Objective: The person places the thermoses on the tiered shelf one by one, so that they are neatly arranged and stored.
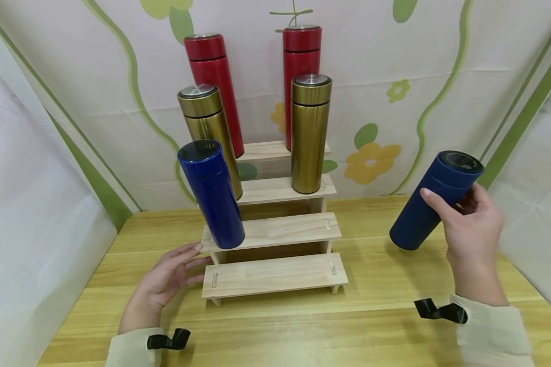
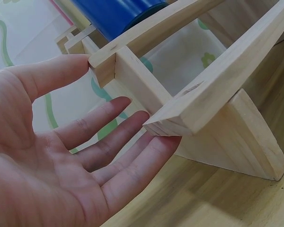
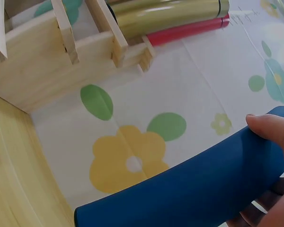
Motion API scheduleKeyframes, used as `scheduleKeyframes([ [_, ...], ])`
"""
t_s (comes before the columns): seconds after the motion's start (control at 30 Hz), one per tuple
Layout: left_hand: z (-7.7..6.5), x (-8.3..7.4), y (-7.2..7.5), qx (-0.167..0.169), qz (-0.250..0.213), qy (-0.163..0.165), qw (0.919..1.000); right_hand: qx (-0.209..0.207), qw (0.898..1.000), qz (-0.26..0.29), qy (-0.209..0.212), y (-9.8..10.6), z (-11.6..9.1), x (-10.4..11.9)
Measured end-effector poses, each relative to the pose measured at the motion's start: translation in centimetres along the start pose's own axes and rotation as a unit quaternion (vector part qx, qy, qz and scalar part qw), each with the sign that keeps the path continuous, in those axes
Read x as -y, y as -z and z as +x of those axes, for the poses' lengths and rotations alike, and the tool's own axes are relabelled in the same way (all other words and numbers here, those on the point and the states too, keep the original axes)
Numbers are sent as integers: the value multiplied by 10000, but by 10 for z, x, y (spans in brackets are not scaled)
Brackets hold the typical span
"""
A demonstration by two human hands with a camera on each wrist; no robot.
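Note:
In the head view my right hand (image 1: 475, 229) grips a matte blue thermos (image 1: 422, 209) around its upper part, thumb in front. This bottle leans with its black-topped lid to the right, over the right side of the table. My left hand (image 1: 172, 272) is at the left end of a stepped wooden rack (image 1: 275, 275). In the left wrist view the thumb (image 2: 61, 73) touches the end of one step, and the other fingers, loosely extended, reach the step below. A glossy blue thermos (image 1: 216, 199) stands on the left of the second step from the bottom.
Two gold thermoses (image 1: 309, 142) stand on the third step, and two red ones (image 1: 301, 66) on the top step behind them. The lowest step is bare wood. A flower-patterned cloth (image 1: 376, 61) hangs behind the wooden table (image 1: 275, 331), with pale cloth at both sides.

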State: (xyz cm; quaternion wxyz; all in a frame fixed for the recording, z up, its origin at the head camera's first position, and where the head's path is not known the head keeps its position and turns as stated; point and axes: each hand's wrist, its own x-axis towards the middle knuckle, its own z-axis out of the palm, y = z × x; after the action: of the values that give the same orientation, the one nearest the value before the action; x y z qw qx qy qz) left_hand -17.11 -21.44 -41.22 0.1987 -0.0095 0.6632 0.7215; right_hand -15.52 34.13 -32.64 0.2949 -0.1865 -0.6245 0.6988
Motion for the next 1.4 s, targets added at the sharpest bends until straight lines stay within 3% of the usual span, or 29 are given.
scheduleKeyframes([
  [0.43, 0, -1, 0, 77, -111, -51, 9999, 570, 9982, 178, 81, -17, -16, -3],
  [0.63, 0, -2, -1, 81, -27, -4, 10000, 894, 9958, -28, 170, -24, -24, -8],
  [0.87, 1, -1, 2, 98, -96, -60, 9999, 1337, 9903, -110, 370, -38, -37, -12],
  [1.13, 1, -1, 3, 133, -130, -85, 9998, 1961, 9803, -60, 231, -52, -55, -14],
  [1.4, 1, -1, 3, 136, -107, -83, 9998, 2044, 9782, 11, 372, -58, -67, -12],
])
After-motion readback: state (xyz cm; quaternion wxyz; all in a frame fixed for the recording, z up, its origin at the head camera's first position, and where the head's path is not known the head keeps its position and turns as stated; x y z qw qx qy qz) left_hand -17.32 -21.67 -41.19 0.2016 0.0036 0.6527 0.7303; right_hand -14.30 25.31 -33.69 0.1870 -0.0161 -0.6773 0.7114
